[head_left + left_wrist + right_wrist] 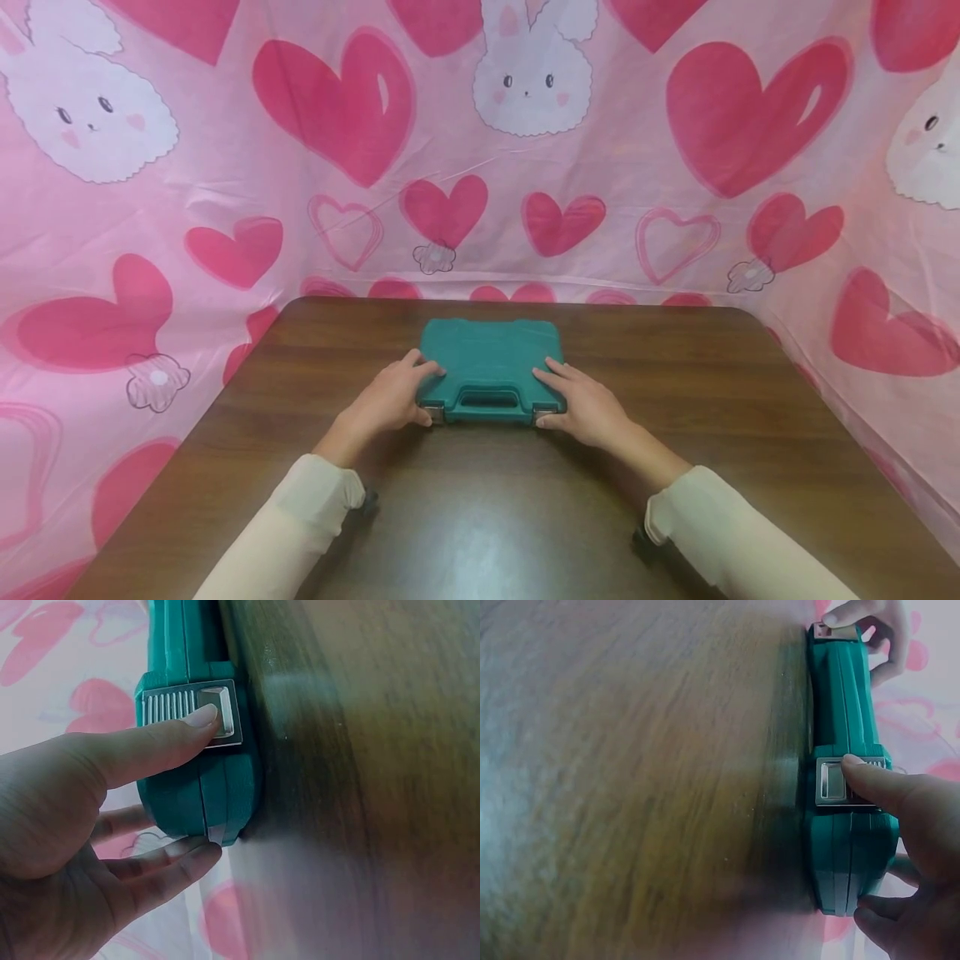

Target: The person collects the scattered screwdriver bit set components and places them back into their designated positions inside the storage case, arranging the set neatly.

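A green plastic carrying case (491,354) lies flat on the wooden table, closed, its handle (487,412) toward me. Holding the case's left front corner, my left hand (386,396) has its thumb on a metal latch (166,705), while the other fingers touch the side and top. My right hand (592,408) grips the right front corner in the same way. In the right wrist view its thumb rests on the second metal latch (831,782). Both latches lie against the case front. What is inside the case is hidden.
The brown table (480,500) reaches out on all sides of the case. A pink cloth (517,167) with hearts and rabbits hangs behind the table and along both its sides. Both forearms wear light sleeves (285,525), with a dark object under each cuff.
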`<act>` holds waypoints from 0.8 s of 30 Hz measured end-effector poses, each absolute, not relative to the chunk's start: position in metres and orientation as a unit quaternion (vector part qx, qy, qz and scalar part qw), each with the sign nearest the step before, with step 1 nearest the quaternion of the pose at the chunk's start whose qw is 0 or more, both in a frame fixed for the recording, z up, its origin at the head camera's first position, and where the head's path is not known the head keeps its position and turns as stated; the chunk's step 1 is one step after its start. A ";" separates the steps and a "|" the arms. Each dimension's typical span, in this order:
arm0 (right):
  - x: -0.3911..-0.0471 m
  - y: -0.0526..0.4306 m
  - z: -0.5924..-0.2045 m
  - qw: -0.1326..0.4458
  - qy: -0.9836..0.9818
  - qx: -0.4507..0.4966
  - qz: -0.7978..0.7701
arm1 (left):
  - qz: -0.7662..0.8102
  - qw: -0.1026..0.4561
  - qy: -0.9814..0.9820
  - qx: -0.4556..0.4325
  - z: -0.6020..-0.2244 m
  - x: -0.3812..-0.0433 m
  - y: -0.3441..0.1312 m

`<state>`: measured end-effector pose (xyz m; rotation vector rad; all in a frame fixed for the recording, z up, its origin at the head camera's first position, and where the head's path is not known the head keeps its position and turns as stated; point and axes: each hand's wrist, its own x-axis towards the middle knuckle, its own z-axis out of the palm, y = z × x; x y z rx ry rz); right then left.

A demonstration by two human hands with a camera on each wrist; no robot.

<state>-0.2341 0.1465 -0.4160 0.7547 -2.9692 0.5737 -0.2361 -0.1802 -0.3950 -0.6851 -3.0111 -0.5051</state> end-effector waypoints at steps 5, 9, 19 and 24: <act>-0.238 0.149 -0.420 0.014 -0.946 0.249 0.208 | -0.168 0.006 -0.962 -0.217 -0.394 -0.236 -0.183; -0.241 0.154 -0.422 0.004 -0.936 0.253 0.244 | -0.193 -0.006 -0.957 -0.219 -0.395 -0.237 -0.188; -0.240 0.171 -0.422 -0.011 -0.911 0.285 0.297 | -0.226 -0.020 -0.940 -0.253 -0.395 -0.240 -0.207; -0.241 0.185 -0.421 -0.004 -0.907 0.279 0.314 | -0.223 -0.007 -0.943 -0.248 -0.394 -0.240 -0.215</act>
